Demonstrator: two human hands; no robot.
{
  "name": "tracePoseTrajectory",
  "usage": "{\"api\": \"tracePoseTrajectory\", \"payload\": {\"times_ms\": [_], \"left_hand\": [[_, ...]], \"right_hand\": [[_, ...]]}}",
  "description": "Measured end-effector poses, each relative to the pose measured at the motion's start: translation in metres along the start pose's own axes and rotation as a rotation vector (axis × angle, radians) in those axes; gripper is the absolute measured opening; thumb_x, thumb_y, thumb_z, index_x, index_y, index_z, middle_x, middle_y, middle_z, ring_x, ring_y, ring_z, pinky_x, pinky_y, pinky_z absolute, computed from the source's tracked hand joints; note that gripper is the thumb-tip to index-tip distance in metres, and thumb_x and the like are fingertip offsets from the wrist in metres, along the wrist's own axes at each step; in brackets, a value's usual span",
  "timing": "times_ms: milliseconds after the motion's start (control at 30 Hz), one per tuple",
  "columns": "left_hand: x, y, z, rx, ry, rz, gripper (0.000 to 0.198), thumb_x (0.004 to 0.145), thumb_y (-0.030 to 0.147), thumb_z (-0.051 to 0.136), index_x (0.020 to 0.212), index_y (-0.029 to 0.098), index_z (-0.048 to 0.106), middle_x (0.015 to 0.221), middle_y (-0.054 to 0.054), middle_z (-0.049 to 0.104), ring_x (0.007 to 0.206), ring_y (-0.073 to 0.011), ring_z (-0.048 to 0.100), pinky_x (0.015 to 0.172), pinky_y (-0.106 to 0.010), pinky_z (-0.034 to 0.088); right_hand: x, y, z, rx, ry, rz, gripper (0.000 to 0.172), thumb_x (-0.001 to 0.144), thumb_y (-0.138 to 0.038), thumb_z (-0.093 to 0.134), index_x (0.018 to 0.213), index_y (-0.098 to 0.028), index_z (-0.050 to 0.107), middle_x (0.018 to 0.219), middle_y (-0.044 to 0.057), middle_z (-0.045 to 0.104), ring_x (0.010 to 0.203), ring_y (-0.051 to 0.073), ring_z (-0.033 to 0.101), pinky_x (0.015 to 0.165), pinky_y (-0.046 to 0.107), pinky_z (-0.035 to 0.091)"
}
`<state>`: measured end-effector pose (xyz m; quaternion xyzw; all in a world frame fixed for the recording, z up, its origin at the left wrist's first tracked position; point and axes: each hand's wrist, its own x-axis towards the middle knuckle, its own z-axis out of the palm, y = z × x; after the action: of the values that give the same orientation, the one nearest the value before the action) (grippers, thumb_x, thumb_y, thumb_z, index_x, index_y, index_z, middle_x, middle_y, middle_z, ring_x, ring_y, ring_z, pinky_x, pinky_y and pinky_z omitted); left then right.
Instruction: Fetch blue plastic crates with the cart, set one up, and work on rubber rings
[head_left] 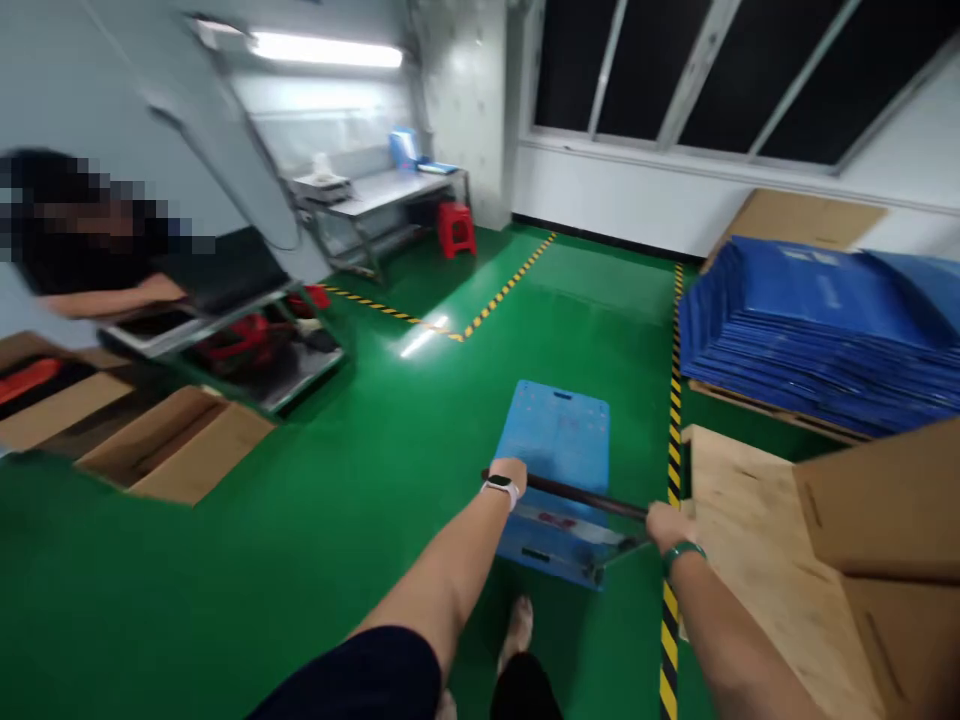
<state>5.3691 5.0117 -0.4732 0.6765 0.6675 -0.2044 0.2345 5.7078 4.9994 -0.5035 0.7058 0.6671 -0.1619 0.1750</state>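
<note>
A blue platform trolley (559,430) stands on the floor right in front of my feet, its flat deck bare. Its dark handlebar (585,497) runs across above the near end of the deck. My left hand (511,473), below a white wristwatch, is wrapped round the bar's left end. Round the right end closes my right hand (670,525), with a green band on that wrist. A metal handle frame (622,545) slants down from the bar to the deck. The fingers are partly hidden by the backs of both hands.
Yellow-black floor tape (670,600) runs along the right, beside a wooden pallet board (742,510), cardboard and stacked blue sheets (810,340). At left, a person sits by a metal cart (300,375) near open cardboard boxes (195,450). A red stool (455,230) stands by the workbench (382,190).
</note>
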Motion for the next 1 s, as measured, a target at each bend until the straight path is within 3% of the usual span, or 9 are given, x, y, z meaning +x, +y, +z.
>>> {"api": "tracePoseTrajectory", "payload": {"times_ms": [167, 400, 533, 833, 1000], "left_hand": [[0.139, -0.016, -0.089, 0.049, -0.014, 0.041, 0.032, 0.098, 0.038, 0.062, 0.114, 0.012, 0.068, 0.116, -0.012, 0.070, 0.109, -0.0242, 0.067, 0.099, -0.047, 0.055], [0.301, -0.023, -0.217, 0.095, -0.041, 0.043, 0.030, 0.099, 0.037, 0.061, 0.114, 0.013, 0.068, 0.115, -0.010, 0.070, 0.107, -0.0232, 0.067, 0.097, -0.046, 0.055], [0.408, -0.035, -0.293, 0.122, -0.039, 0.059, 0.028, 0.099, 0.037, 0.060, 0.111, 0.013, 0.069, 0.113, -0.010, 0.071, 0.106, -0.0234, 0.068, 0.097, -0.046, 0.055], [0.651, -0.048, -0.480, 0.230, 0.021, 0.187, 0.025, 0.101, 0.031, 0.057, 0.112, 0.014, 0.071, 0.113, -0.010, 0.073, 0.108, -0.0233, 0.069, 0.097, -0.046, 0.055], [0.791, -0.046, -0.578, 0.267, 0.089, 0.209, 0.025, 0.101, 0.028, 0.055, 0.113, 0.014, 0.071, 0.117, -0.012, 0.072, 0.112, -0.0258, 0.067, 0.099, -0.048, 0.053]], "right_hand": [[0.149, -0.014, -0.056, 0.032, -0.048, 0.089, 0.036, 0.094, -0.007, 0.044, 0.107, -0.015, 0.077, 0.112, 0.018, 0.074, 0.110, 0.028, 0.070, 0.091, 0.040, 0.052], [0.310, -0.040, -0.155, 0.083, -0.082, 0.158, 0.036, 0.091, -0.007, 0.046, 0.108, -0.013, 0.077, 0.111, 0.023, 0.072, 0.112, 0.029, 0.069, 0.096, 0.043, 0.050], [0.412, -0.059, -0.208, 0.114, -0.097, 0.180, 0.034, 0.090, -0.007, 0.049, 0.106, -0.016, 0.078, 0.109, 0.020, 0.074, 0.111, 0.028, 0.069, 0.096, 0.041, 0.050], [0.640, -0.096, -0.336, 0.215, -0.117, 0.289, 0.033, 0.086, -0.007, 0.054, 0.107, -0.019, 0.077, 0.111, 0.016, 0.074, 0.111, 0.028, 0.069, 0.097, 0.042, 0.049], [0.780, -0.109, -0.404, 0.236, -0.146, 0.345, 0.033, 0.084, -0.008, 0.057, 0.107, -0.019, 0.077, 0.110, 0.015, 0.074, 0.110, 0.028, 0.069, 0.098, 0.042, 0.049]]}}
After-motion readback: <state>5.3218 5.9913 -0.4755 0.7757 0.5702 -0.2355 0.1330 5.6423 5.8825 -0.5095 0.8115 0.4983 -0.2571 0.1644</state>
